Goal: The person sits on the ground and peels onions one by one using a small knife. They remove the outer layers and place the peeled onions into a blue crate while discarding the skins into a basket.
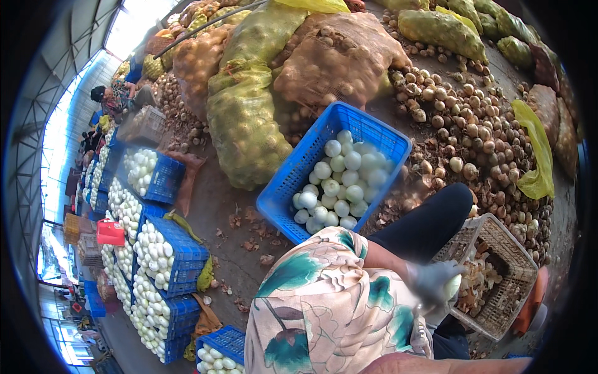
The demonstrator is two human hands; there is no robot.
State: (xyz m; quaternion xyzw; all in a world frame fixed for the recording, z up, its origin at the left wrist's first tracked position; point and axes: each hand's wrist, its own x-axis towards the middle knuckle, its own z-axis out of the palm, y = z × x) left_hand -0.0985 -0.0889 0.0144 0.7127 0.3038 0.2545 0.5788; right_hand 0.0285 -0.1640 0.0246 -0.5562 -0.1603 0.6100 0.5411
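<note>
My left hand [431, 282], in a grey glove and partly blurred, is closed around a peeled white onion [453, 287]. It is held over the near side of a beige plastic crate [509, 248] that has loose dry onion skins [483, 280] in it. Along the lower edge runs my right forearm [445, 365]; its hand lies outside the picture. Ahead of my knee and flowered shirt stands a blue crate [374, 126], holding many peeled white onions [341, 187].
Unpeeled brown onions [489, 143] lie heaped on the floor at the right, beside a yellow-green net bag [536, 149]. Full mesh sacks [246, 124] stand behind the blue crate. Stacked blue crates [187, 268] of white onions line the left. Another person [124, 96] sits far left.
</note>
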